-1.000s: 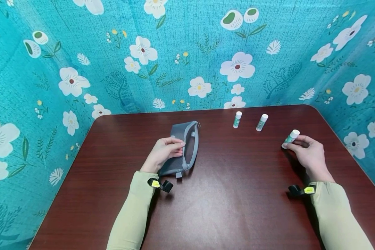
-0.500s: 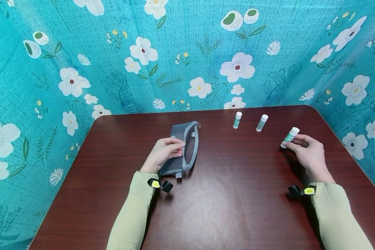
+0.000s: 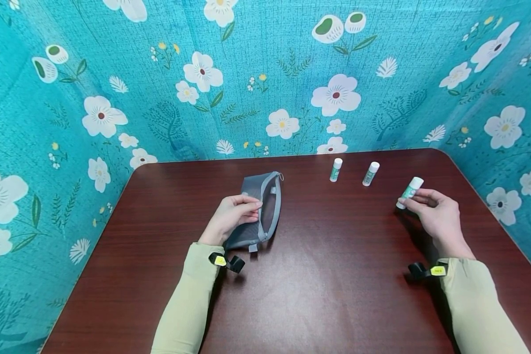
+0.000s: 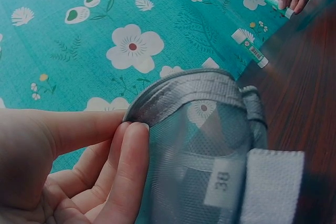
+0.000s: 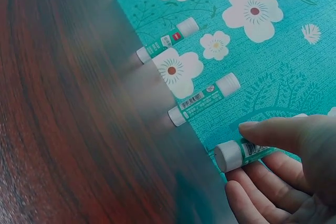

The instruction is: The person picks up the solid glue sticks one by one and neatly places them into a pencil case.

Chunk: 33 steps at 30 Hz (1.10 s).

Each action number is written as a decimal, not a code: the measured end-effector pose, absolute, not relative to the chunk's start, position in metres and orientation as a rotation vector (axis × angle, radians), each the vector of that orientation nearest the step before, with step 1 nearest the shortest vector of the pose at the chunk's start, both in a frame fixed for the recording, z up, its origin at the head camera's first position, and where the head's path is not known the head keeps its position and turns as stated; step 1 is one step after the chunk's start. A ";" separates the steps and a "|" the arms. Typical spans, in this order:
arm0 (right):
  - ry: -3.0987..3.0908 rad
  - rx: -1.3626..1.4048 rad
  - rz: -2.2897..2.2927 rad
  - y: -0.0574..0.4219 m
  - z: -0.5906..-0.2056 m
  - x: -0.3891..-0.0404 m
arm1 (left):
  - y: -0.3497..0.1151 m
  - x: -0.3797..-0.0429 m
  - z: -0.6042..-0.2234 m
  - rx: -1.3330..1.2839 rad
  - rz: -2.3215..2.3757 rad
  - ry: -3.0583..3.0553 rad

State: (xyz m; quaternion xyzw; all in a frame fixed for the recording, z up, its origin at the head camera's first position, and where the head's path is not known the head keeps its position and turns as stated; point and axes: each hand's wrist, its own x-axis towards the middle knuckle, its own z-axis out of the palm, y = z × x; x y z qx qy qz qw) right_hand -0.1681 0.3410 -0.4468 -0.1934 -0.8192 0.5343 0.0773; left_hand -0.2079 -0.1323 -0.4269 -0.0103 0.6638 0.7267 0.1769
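A grey mesh zipper pouch lies at the table's middle left with its zip side gaping. My left hand pinches the pouch's zipped edge between thumb and fingers; the left wrist view shows the see-through mesh and a label marked 38. Over at the right, my right hand holds a green-and-white glue stick between thumb and fingers, tilted, white cap up. In the right wrist view its white base faces the camera. Whether that base touches the table I cannot tell.
Two more glue sticks stand upright near the back edge, one glue stick nearer the pouch and another glue stick nearer my right hand. The dark wooden table meets a floral turquoise cloth at the back and sides.
The glue stick in my right hand has risen slightly and stands a bit more upright. My left hand and the pouch have stayed in place.
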 end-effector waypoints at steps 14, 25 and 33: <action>-2.473 -0.537 1.595 0.335 -0.441 -0.165 | -0.133 -0.208 -0.426 -0.030 2.049 1.892; -2.463 -0.454 1.583 0.332 -0.433 -0.168 | -0.133 -0.210 -0.427 -0.028 2.052 1.894; -2.470 -0.412 1.572 0.325 -0.432 -0.172 | -0.133 -0.210 -0.428 -0.028 2.066 1.873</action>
